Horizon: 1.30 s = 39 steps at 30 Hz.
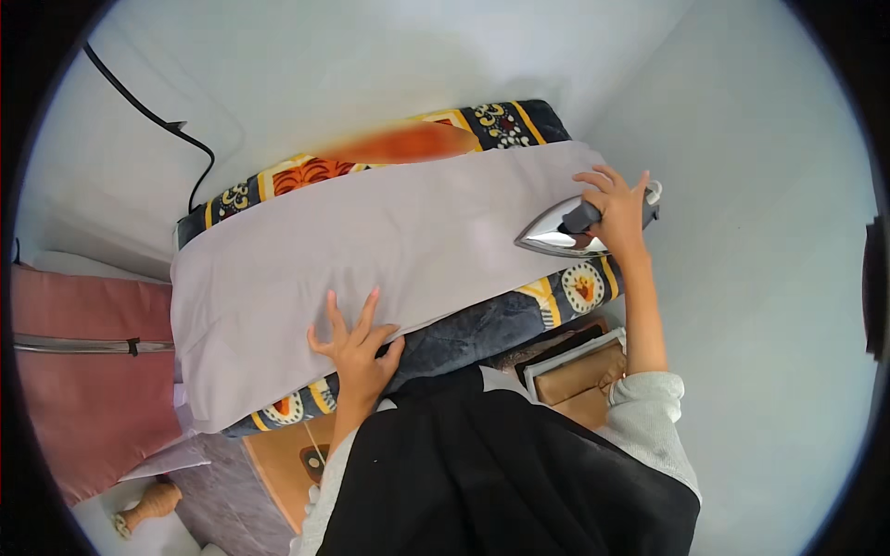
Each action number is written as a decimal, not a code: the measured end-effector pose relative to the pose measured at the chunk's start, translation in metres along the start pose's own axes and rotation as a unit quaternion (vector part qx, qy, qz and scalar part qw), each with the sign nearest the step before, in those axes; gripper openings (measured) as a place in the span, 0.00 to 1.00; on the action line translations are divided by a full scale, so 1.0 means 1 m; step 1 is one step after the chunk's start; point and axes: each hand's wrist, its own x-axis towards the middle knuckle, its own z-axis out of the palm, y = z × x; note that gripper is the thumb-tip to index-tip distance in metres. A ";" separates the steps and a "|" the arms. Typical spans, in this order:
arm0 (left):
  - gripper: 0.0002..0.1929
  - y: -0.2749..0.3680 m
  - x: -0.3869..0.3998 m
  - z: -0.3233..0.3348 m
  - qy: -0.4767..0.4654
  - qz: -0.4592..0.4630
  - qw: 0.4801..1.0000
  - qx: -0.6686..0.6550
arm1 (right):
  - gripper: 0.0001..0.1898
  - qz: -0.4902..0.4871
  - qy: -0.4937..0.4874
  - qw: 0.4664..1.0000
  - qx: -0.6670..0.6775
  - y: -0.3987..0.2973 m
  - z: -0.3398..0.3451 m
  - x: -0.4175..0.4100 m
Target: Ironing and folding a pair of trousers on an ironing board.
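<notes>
A smooth pale lilac-grey cloth [278, 271] lies spread over a thick patterned blanket [480, 323], which is dark grey with yellow and orange motifs. My right hand [619, 212] is closed around the dark handle of an electric iron [556, 233]. The iron rests flat near the cloth's right end, its pointed tip facing left. My left hand [358, 347] presses on the near edge of the cloth with spread fingers and grips nothing. Slight wrinkles show in the cloth ahead of that hand.
A black cable [139, 104] hangs at the upper left. Pink fabric [90, 410] with a metal rod [76, 344] across it stands at the left. Below are a woven vase-shaped object [149, 507] and a wooden surface [274, 465]. A pale wall [751, 243] rises at the right.
</notes>
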 end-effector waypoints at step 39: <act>0.10 -0.002 0.000 0.001 0.001 0.000 1.000 -0.004 | 0.04 -0.114 0.100 0.980 0.126 -0.129 0.028 0.034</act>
